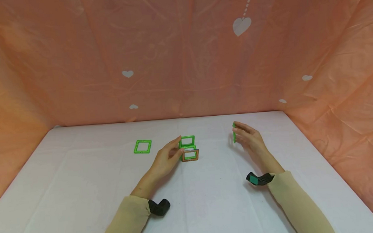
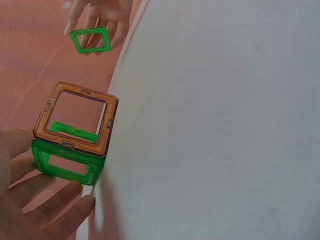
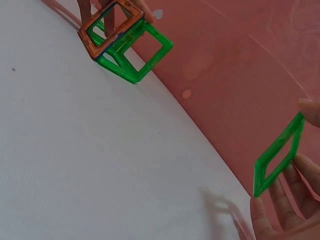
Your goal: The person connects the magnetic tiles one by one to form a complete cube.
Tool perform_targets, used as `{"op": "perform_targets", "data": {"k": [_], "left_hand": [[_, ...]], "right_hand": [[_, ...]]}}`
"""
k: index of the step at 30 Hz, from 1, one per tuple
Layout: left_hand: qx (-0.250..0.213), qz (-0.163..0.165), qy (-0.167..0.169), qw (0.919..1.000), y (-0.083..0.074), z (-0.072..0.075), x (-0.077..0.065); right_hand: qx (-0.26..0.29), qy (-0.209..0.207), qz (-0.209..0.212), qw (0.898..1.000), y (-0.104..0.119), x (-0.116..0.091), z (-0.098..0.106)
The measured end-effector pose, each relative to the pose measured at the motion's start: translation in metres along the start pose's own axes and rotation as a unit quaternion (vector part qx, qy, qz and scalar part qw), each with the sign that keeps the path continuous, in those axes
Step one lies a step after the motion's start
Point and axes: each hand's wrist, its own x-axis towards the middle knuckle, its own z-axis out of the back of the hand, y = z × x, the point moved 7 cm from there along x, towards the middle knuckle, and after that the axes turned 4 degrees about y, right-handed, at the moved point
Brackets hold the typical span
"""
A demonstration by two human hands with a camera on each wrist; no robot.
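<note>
My left hand [image 1: 164, 162] grips the left side of a small open box of square magnetic tiles standing on the white table [image 1: 210, 206]. An orange tile [image 2: 44, 116] forms the box's near side in the head view. Green tiles [image 3: 153, 31] make up its other visible sides, one upright at the back; the left side is partly hidden by the fingers. Off to the right, my right hand [image 1: 250, 138] holds a single green square tile [image 3: 275, 144] on edge between thumb and fingers, raised above the tabletop and apart from the box.
One loose green square tile [image 1: 142, 152] lies flat on the table to the left of the left hand. Orange cloth [image 1: 183, 60] with pale hearts hangs behind the table's far edge and along both sides. Each wrist wears a black band-mounted device [image 1: 159, 207].
</note>
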Motion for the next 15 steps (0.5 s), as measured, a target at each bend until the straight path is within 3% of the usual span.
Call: {"op": "perform_targets", "data": {"k": [15], "left_hand": [[0.001,-0.013,-0.008,0.9999,0.0,0.0,0.001]], "right_hand": [[0.004,0.041,-0.003,0.999,-0.006,-0.001,-0.022]]}}
